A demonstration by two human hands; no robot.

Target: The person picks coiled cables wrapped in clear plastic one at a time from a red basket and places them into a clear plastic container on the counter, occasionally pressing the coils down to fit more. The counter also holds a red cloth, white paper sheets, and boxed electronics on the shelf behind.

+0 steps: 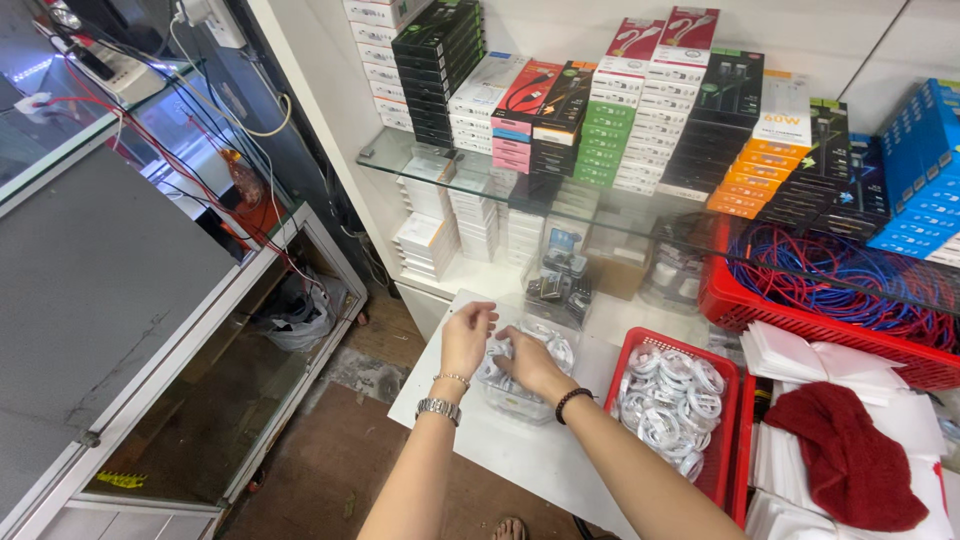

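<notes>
Both of my hands reach into a clear plastic tub (515,405) full of coiled white cables (556,350) on a white low table (530,455). My left hand (467,338), with a metal watch and bracelet on the wrist, curls over the tub's left rim, fingers bent around coils. My right hand (528,362), with a dark bead bracelet, lies palm down on the pile in the tub's middle. Whether either hand grips a coil is hidden.
A red basket (722,440) of coiled white cables stands right of the tub. A red cloth (850,455) lies on white packets. A larger red basket (800,315) holds blue and red cables. Stacked boxes fill a glass shelf (400,160). A glass counter (150,330) stands left.
</notes>
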